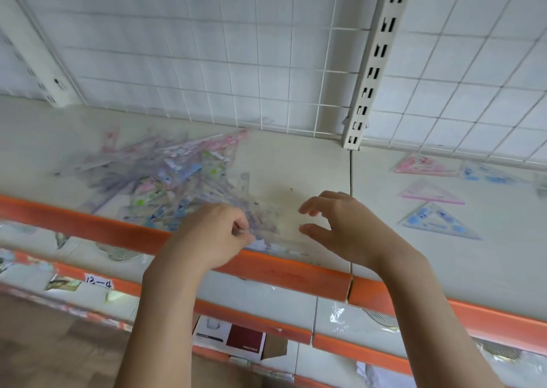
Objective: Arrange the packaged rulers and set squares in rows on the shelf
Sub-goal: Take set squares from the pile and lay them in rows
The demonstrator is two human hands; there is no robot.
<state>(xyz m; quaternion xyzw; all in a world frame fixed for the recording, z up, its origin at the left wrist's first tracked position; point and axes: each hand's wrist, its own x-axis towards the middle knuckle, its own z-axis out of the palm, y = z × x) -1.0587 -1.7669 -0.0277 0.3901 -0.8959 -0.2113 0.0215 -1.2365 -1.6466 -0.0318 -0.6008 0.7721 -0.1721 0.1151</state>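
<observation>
My left hand point(220, 233) pinches a clear packaged set square point(266, 233) at the jumbled pile point(165, 180) edge on the white shelf point(296, 162), right hand point(340, 225) spread empty just right, laid-out triangles point(438, 219) farther right

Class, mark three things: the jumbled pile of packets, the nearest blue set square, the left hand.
Pile of packets point(165, 180), head view, its middle.
Blue set square point(438, 220), head view, its centre.
Left hand point(216, 230), head view, its back.
</observation>
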